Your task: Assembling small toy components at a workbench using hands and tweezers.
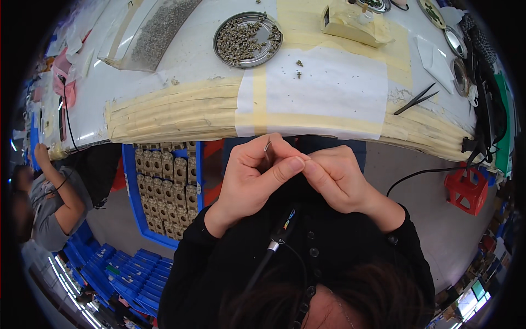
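My left hand and my right hand meet in front of the table's near edge, thumb tips together. Both are closed in a pinch; whatever sits between the fingertips is hidden or too small to name. A slim metal tool pokes up from the curled fingers of my left hand, most of its length covered. Beyond my hands, a white paper sheet is taped to the table, with a couple of small metal parts and tiny specks on it. A round metal dish of small metal parts stands behind.
Dark tweezers lie right of the paper. A plastic bag of small pieces rests at the far left, a yellowish scale-like device at the back. Below stands a blue crate of brownish metal parts. A red stool is at right, another person at left.
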Action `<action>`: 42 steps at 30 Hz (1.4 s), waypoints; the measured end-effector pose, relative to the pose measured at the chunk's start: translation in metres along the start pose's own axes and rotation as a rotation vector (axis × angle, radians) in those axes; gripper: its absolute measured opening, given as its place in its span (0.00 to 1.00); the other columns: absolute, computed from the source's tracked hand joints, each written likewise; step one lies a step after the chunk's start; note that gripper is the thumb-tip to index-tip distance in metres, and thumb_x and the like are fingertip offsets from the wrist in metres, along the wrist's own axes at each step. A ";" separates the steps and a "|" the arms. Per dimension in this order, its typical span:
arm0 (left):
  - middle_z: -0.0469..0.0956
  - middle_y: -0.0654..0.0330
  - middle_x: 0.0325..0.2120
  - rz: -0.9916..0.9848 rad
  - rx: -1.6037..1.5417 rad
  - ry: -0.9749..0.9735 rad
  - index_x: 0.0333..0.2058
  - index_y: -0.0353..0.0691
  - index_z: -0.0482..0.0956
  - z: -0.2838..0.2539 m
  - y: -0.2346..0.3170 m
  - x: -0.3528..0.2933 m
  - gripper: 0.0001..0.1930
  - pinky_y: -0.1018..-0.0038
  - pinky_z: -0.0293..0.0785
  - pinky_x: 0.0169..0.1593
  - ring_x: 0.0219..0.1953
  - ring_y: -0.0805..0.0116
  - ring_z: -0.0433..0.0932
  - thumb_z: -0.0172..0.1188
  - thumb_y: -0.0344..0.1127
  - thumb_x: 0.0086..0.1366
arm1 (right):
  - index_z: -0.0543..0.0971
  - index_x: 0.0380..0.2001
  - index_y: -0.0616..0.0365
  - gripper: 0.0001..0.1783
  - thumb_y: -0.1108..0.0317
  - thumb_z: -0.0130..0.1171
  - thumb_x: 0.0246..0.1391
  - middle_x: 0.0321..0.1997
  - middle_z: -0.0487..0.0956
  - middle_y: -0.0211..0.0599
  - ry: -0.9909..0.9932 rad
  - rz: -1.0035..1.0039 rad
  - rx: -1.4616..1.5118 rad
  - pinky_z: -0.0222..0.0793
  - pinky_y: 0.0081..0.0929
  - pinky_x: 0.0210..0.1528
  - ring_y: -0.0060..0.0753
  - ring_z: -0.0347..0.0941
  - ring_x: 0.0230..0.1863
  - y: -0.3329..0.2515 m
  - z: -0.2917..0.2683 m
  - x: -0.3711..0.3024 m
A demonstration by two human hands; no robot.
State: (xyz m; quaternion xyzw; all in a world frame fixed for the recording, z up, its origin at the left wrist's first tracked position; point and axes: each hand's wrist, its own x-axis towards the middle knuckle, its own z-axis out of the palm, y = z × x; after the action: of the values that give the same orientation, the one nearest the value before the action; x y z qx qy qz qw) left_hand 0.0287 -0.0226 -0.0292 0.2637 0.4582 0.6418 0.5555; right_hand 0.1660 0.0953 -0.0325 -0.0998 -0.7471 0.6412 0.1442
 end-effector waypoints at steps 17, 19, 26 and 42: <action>0.70 0.49 0.43 0.740 0.926 0.121 0.47 0.31 0.73 -0.007 0.035 0.026 0.30 0.65 0.65 0.50 0.48 0.54 0.68 0.50 0.56 0.61 | 0.73 0.37 0.62 0.18 0.61 0.35 0.65 0.22 0.70 0.26 0.126 0.184 0.086 0.55 0.14 0.25 0.14 0.59 0.22 -0.041 -0.042 -0.001; 0.72 0.51 0.39 0.690 1.015 0.109 0.42 0.32 0.76 -0.008 0.041 0.026 0.25 0.67 0.65 0.49 0.46 0.56 0.69 0.57 0.50 0.58 | 0.73 0.38 0.64 0.20 0.59 0.35 0.65 0.24 0.69 0.26 0.167 0.229 0.245 0.54 0.14 0.25 0.14 0.58 0.21 -0.042 -0.047 -0.001; 0.71 0.60 0.26 0.531 1.236 0.485 0.30 0.38 0.79 -0.023 0.050 0.019 0.10 0.70 0.65 0.35 0.33 0.63 0.69 0.68 0.30 0.46 | 0.64 0.42 0.62 0.17 0.57 0.36 0.65 0.19 0.61 0.26 0.175 0.033 0.868 0.51 0.15 0.23 0.17 0.54 0.18 -0.038 -0.079 -0.004; 0.68 0.57 0.25 0.355 1.556 0.286 0.28 0.36 0.71 -0.007 0.063 0.036 0.06 0.67 0.62 0.38 0.32 0.57 0.66 0.59 0.25 0.53 | 0.75 0.39 0.62 0.13 0.67 0.42 0.63 0.20 0.67 0.28 0.971 0.246 -0.889 0.53 0.17 0.26 0.20 0.60 0.22 -0.028 -0.213 -0.042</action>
State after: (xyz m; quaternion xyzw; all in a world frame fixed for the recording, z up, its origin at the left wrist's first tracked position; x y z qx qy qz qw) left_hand -0.0160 0.0121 0.0170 0.5589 0.7912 0.2452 0.0387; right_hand 0.2791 0.2744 0.0203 -0.5115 -0.7736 0.1667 0.3349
